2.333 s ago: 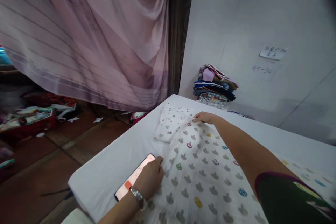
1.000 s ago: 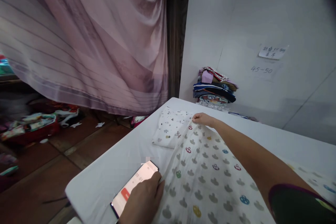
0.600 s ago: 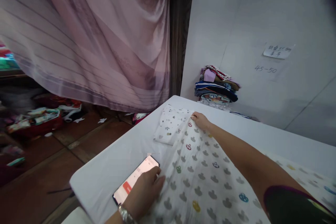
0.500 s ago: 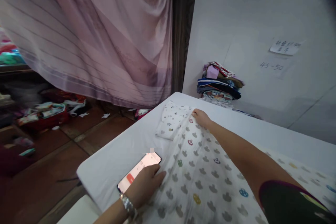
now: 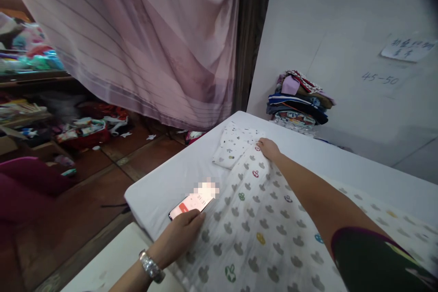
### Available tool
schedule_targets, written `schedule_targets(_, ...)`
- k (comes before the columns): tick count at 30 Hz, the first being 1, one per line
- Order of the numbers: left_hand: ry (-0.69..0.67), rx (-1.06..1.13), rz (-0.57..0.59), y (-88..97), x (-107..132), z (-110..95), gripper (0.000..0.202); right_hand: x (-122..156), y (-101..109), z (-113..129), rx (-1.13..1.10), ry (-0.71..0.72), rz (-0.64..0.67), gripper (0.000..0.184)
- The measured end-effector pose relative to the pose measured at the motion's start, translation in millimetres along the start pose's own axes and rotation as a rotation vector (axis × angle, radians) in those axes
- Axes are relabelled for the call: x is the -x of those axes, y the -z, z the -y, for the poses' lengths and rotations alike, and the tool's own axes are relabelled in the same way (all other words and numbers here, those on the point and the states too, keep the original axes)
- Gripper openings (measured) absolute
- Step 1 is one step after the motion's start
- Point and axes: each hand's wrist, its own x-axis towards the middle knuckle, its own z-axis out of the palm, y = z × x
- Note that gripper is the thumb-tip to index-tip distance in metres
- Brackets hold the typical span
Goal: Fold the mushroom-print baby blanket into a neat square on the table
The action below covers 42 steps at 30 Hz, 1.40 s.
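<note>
White sheeting covers the table point(image 5: 160, 187), which stands against a pale wall beside a mauve draped curtain point(image 5: 153, 45). We spread a white muslin cloth printed with grey and coloured leaf shapes point(image 5: 267, 223) flat over the near half of the table, its far corner reaching a small folded white cloth with fine dots point(image 5: 234, 146).

Hand state:
- Our left hand point(image 5: 181, 233), with a metal watch point(image 5: 151, 267) at the wrist, lies open and palm down on the cloth's left edge, fingers loosely extended. Their tips are just beside a black smartphone with a lit screen point(image 5: 191, 203).
- Our right hand point(image 5: 268, 148) rests on the far corner of the cloth with the arm stretched out. We cannot tell whether its fingers pinch the fabric or only press it.

Hazards, in our judgement:
- The smartphone lies against the cloth's edge and near the table's left edge. Any sideways pull on the fabric could push it toward the floor.
- A sweep of the right hand could shift the folded cloth out of square.
- The thin fabric creases easily, so uneven tension between the hands could ridge it.

A stack of folded garments point(image 5: 297, 100) sits well apart at the wall.
</note>
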Motion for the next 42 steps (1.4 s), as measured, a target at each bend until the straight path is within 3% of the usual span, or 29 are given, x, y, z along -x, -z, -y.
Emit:
schedule_targets(11, -0.077, -0.452, -0.233, -6.8, 22, -10, 0.020, 12, 6, 12, -0.021, -0.071, -0.162, 0.027)
schedule_targets(17, -0.077, -0.594, -0.262, -22.5, 31, -10, 0.016, 15, 0, 12, -0.020, -0.055, -0.137, 0.024)
schedule_targets(23, -0.051, -0.627, -0.255, -26.8, 26, -6, 0.012, 16, 5, 18, 0.007, -0.015, -0.076, 0.025)
schedule_targets(26, -0.062, -0.653, -0.251, -27.8, 27, -7, 0.012, 29, 9, 30, 0.004, 0.161, -0.103, 0.045)
schedule_targets(30, -0.064, -0.704, -0.226, -30.4, 32, -14, 0.011, 60, 8, 57, -0.041, 0.725, 0.010, 0.059)
schedule_targets(32, -0.070, -0.731, -0.211, -31.7, 34, -19, 0.013, 73, 6, 69, -0.023, 0.894, 0.102, 0.058)
schedule_targets(35, -0.096, -0.753, -0.209, -33.2, 38, -24, 0.015, 81, 4, 80, 0.070, 0.977, 0.124, 0.039)
schedule_targets(38, -0.097, -0.737, -0.208, -32.3, 42, -24, 0.016, 84, 4, 79, 0.156, 0.987, 0.025, 0.013)
schedule_targets(42, -0.112, -0.657, -0.178, -22.6, 43, -28, 0.033, 95, -1, 67, 0.214, 1.005, -0.164, 0.019)
